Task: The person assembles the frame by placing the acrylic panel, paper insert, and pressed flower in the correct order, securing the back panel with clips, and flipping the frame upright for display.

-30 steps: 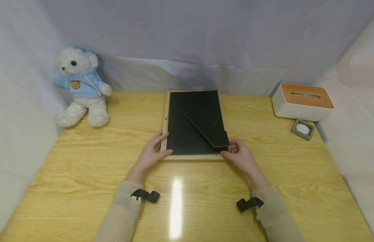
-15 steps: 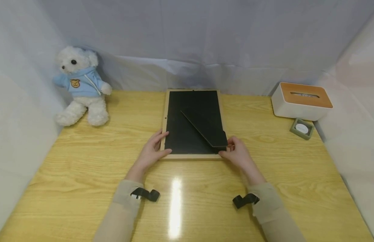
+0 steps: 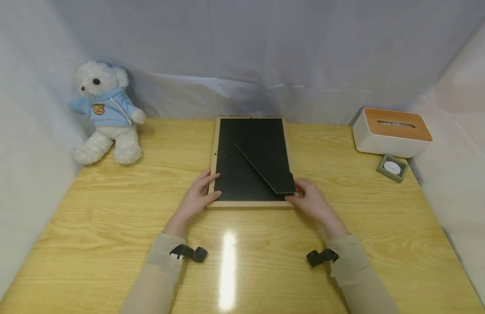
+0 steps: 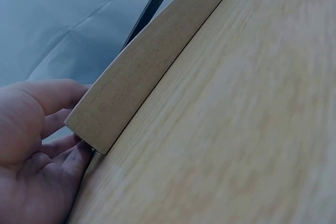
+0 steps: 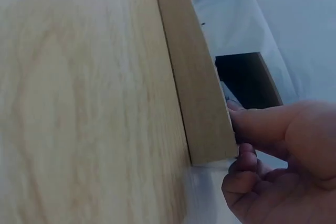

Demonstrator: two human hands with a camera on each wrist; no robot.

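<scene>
A picture frame [image 3: 250, 203] with a pale wooden border lies face down at the back of the table. Its black backing board [image 3: 242, 174] faces up, and a black stand flap [image 3: 268, 170] slants up from it. My left hand [image 3: 193, 198] holds the frame's near left corner, fingers along the side and thumb on the edge. At the near right corner, my right hand [image 3: 311, 198] grips the frame beside the flap's free end. In the right wrist view, that hand's thumb [image 5: 262, 124] reaches over the top edge, with the other fingers curled at the corner.
A white plush toy [image 3: 109, 113] in a blue hoodie sits at the back left. On the back right stand a tissue box [image 3: 391, 135] with an orange-brown lid and a small green tray [image 3: 391, 168] holding a round white object. Pale curtains surround the wooden table [image 3: 109, 218].
The backing board has shifted slightly left and sits straighter inside the border; the white strip along its left edge is gone. My right hand moved left a little, then slightly back. My left hand stays.
</scene>
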